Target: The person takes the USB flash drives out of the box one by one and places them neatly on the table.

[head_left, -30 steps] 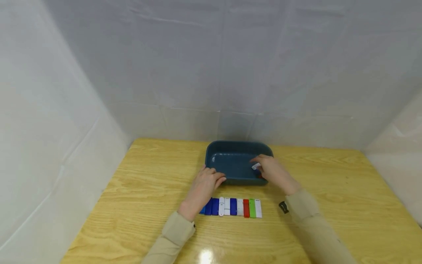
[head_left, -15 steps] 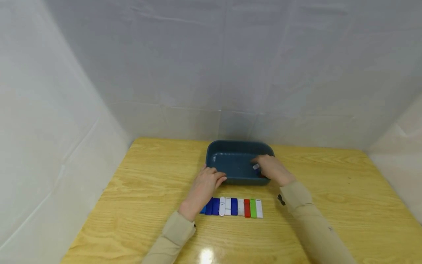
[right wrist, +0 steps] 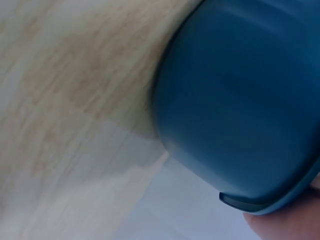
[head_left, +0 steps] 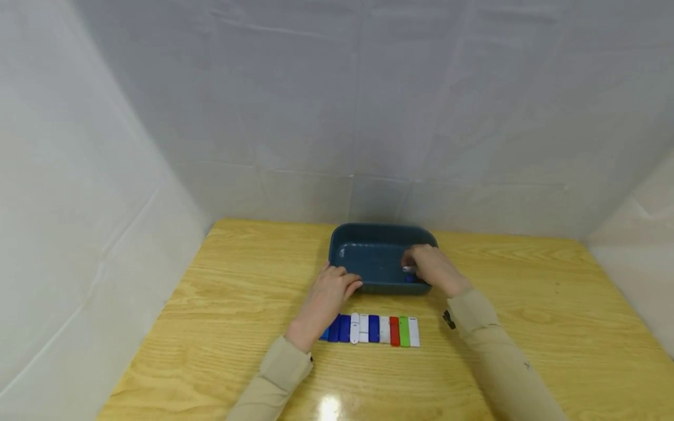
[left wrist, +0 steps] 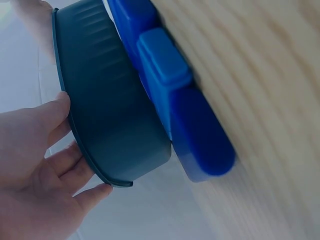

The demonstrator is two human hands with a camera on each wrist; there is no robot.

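Right now the right hand (head_left: 433,268) reaches over the near right corner of the blue tub (head_left: 368,245), and its fingers pinch a small blue stick (head_left: 409,273) with a silver end, low inside the tub. The left hand (head_left: 329,292) rests on the tub's near left rim, fingers fairly straight and holding nothing. Just in front of the tub lies a neat row of sticks (head_left: 375,330) on the worktop (head_left: 237,292), blue, white, red and green. A small black thing (head_left: 449,319) sits to the right of that row. To do this well, I think the left hand should keep the tub from sliding. The right fingers should hold the stick gently by its sides and move slowly, so it does not slip.
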